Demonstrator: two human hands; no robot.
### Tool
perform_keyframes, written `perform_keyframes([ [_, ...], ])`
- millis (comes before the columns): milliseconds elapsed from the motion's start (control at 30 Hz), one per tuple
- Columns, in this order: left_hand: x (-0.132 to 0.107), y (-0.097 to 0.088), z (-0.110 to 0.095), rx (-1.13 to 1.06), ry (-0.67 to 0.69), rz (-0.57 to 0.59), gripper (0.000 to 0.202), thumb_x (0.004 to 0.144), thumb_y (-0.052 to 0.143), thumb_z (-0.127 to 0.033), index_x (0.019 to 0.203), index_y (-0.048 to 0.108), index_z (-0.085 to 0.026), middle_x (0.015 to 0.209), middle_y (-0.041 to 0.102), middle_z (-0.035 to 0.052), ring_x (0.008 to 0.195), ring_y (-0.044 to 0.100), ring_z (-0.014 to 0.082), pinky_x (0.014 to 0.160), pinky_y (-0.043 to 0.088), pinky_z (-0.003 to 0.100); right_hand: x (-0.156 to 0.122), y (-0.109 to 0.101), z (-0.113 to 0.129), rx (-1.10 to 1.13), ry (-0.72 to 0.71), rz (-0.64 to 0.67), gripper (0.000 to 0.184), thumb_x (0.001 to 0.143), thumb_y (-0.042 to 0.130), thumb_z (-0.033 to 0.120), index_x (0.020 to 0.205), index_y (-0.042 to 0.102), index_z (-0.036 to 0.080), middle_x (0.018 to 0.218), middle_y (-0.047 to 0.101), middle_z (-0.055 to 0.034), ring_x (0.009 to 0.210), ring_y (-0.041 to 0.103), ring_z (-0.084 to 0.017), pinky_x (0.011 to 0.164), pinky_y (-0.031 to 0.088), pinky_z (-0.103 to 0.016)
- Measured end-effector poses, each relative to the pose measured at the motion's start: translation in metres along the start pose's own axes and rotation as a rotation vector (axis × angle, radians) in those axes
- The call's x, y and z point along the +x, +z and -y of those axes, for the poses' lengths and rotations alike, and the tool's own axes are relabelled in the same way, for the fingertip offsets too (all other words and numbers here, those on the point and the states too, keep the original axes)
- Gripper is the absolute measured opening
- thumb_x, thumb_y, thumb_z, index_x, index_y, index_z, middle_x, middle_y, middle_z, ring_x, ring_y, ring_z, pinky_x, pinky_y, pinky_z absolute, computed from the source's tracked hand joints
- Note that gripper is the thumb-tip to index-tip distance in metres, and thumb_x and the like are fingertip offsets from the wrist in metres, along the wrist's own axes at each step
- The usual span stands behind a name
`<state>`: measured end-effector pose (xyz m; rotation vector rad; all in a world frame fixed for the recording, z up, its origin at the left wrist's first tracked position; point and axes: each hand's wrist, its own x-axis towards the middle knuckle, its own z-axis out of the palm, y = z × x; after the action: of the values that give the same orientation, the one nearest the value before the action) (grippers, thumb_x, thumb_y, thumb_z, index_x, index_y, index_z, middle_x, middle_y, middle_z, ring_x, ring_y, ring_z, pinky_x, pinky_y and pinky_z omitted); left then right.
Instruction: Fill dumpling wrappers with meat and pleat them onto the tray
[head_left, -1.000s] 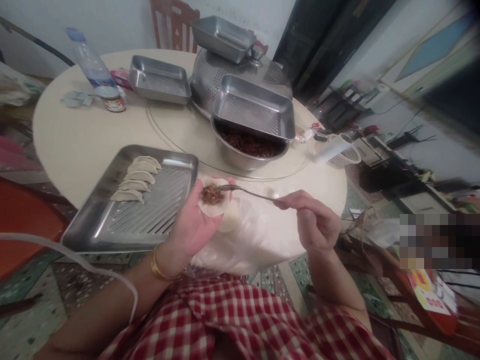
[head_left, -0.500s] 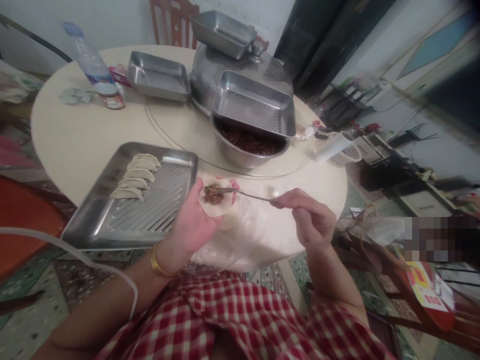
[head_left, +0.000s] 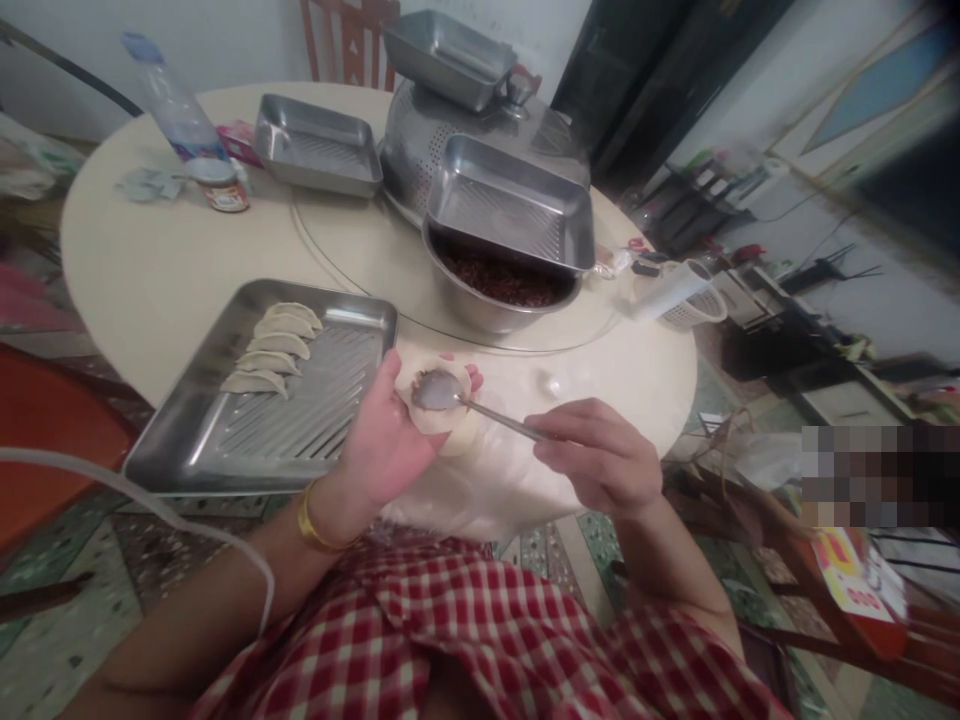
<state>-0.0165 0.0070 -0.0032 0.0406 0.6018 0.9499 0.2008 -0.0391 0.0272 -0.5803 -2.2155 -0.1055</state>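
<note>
Nothing legible anywhere. Red-and-white label on the small jar (head_left: 222, 196) by the far table edge — too blurred to read. Pale band around the plastic bottle (head_left: 169, 97) behind it, no letters made out. Pink packet (head_left: 238, 140) beside the bottle, print too small to tell. Red marks on the yellow sign (head_left: 856, 588) at the lower right — smeared, not readable as letters or numbers.
</note>
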Motion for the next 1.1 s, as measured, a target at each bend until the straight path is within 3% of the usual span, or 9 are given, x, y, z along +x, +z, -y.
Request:
perform_keyframes([
  [167,-0.001,-0.004,-0.004,0.004,-0.069,0.07,0.058,0.102,0.031,-0.053,0.094,0.072,-0.012,0.098,0.075,0.0105,0.11,0.067,0.0236,0.102,0.052,0.034,-0.005,-0.006,0.002,-0.103,-0.069,0.085,0.021,0.094,0.051,0.011,0.104,0.069,0.018,0.106,0.076,-0.0119,0.102,0.072,-0.02,0.074,0.065,-0.032],
  [367,-0.004,0.0,-0.006,0.057,-0.091,0.061,0.057,0.102,0.03,-0.051,0.098,0.07,-0.011,0.101,0.075,0.0127,0.108,0.068,0.0247,0.095,0.055,0.035,-0.01,-0.007,-0.001,-0.126,-0.102,0.126,0.025,0.097,0.044,0.01,0.109,0.066,0.014,0.105,0.076,-0.0144,0.103,0.071,-0.02,0.075,0.065,-0.035],
  [667,-0.002,-0.004,-0.005,0.017,-0.045,0.109,0.05,0.103,0.032,-0.045,0.106,0.07,-0.012,0.094,0.076,0.0081,0.104,0.071,0.0242,0.095,0.055,0.035,-0.015,-0.015,-0.001,-0.084,-0.057,0.03,0.023,0.095,0.049,0.013,0.104,0.07,0.016,0.105,0.076,-0.0131,0.099,0.072,-0.022,0.069,0.064,-0.034],
  [767,-0.002,-0.003,-0.006,0.028,-0.019,0.085,0.047,0.103,0.035,-0.043,0.112,0.069,-0.012,0.097,0.076,0.0089,0.108,0.07,0.0252,0.095,0.055,0.035,-0.018,-0.016,-0.004,-0.06,0.033,-0.055,0.025,0.091,0.054,0.01,0.109,0.07,0.019,0.106,0.077,-0.0103,0.095,0.073,-0.022,0.068,0.063,-0.035],
  [933,-0.004,0.001,-0.002,0.053,-0.021,0.036,0.041,0.102,0.04,-0.036,0.1,0.071,-0.01,0.102,0.076,0.0126,0.103,0.072,0.0238,0.091,0.056,0.03,-0.006,-0.009,-0.015,0.012,0.375,-0.325,0.032,0.092,0.057,0.009,0.111,0.071,0.031,0.096,0.077,-0.0001,0.086,0.073,-0.017,0.072,0.06,-0.036],
  [1100,-0.004,-0.004,0.002,0.066,0.013,0.052,0.026,0.097,0.048,-0.021,0.097,0.071,-0.011,0.105,0.076,0.0114,0.102,0.072,0.0214,0.092,0.055,0.027,0.006,0.0,-0.011,0.179,0.383,-0.287,0.031,0.092,0.058,0.01,0.113,0.071,0.03,0.098,0.077,0.0002,0.09,0.072,-0.016,0.076,0.061,-0.034],
])
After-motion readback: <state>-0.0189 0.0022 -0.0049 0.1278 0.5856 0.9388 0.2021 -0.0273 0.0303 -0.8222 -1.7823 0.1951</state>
